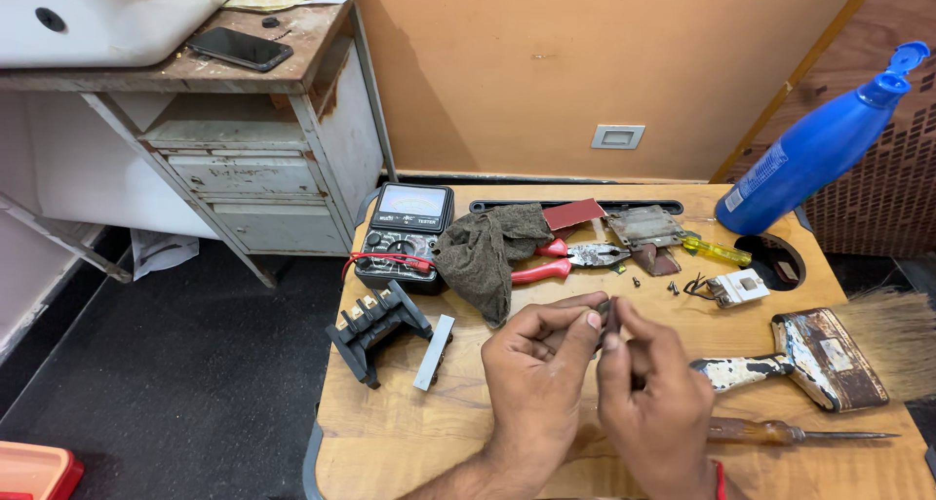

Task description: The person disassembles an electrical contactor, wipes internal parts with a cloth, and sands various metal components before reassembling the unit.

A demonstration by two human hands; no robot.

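Both hands meet low over the wooden surface (409,432): the left hand (536,373) and the right hand (653,393) pinch a small dark part (606,317) together between their fingertips, each hand closed on it. Just right lie a wooden-handled screwdriver (780,432) and a paint-flecked brush (809,359). Farther off sit red-handled pliers (570,259), a dark rag (487,247), a multimeter (408,232), a black terminal block (375,326) and a blue bottle (819,144).
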